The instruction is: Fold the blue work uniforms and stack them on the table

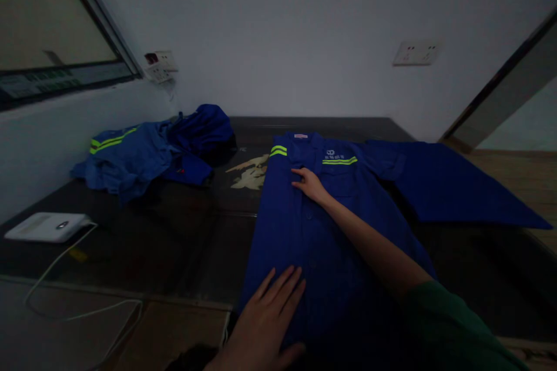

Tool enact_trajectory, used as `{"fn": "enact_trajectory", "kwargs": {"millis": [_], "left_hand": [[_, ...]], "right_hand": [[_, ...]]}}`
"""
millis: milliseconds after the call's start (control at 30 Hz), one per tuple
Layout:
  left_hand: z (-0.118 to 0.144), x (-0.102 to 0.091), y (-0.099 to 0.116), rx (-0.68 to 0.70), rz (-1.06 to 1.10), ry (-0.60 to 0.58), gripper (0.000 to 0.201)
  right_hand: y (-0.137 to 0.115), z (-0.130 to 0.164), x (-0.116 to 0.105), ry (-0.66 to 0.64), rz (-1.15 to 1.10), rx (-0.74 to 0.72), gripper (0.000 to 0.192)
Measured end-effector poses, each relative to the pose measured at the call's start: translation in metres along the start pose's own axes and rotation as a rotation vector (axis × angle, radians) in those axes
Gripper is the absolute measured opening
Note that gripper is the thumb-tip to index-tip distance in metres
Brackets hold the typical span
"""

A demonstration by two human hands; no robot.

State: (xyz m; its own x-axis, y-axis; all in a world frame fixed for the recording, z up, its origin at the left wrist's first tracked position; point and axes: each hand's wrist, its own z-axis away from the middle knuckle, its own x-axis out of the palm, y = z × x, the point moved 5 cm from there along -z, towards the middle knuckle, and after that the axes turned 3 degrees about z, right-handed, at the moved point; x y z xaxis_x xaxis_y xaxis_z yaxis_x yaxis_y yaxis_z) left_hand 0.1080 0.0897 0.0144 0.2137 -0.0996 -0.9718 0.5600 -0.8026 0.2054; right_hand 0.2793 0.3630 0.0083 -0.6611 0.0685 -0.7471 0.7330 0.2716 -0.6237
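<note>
A blue work shirt (339,243) lies spread, front side up, with its collar toward the wall. Yellow-green reflective stripes cross its chest, and a pale printed emblem sits above one pocket. On the lower front edge, my left hand (270,316) rests flat with its fingers stretched out. My right hand (310,185) reaches across the shirt and touches the button strip below the collar. Its thumb and forefinger are apart, with no cloth visibly pinched between them. One short sleeve extends to the right; the other sleeve is not visible.
The dark table (174,243) carries a heap of crumpled blue clothes (143,153) at left. Smooth blue cloth (461,185) lies right of the shirt. A white device (47,226) with a trailing cable (87,316) sits near the left edge. Wall sockets (416,53) are behind.
</note>
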Motion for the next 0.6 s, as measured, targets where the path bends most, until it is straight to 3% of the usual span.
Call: {"fn": "enact_trajectory", "kwargs": {"millis": [67,133,300,467,600], "left_hand": [[0.001,0.010,-0.002,0.056,-0.120,0.030,0.076],[0.002,0.015,-0.005,0.103,-0.255,0.105,0.060],[0.003,0.012,-0.004,0.156,-0.444,0.244,0.041],[0.009,0.018,0.009,0.183,-0.495,0.315,0.037],[0.024,0.018,0.010,0.206,-0.361,0.298,0.038]], "right_hand": [[-0.007,0.005,-0.001,-0.029,0.141,-0.032,0.049],[-0.013,0.011,-0.002,-0.048,0.300,-0.050,0.044],[-0.020,0.023,-0.004,-0.070,0.510,-0.059,0.039],[-0.029,0.033,-0.002,-0.017,0.534,-0.089,0.038],[-0.041,0.046,0.005,-0.044,0.575,-0.122,0.038]]}}
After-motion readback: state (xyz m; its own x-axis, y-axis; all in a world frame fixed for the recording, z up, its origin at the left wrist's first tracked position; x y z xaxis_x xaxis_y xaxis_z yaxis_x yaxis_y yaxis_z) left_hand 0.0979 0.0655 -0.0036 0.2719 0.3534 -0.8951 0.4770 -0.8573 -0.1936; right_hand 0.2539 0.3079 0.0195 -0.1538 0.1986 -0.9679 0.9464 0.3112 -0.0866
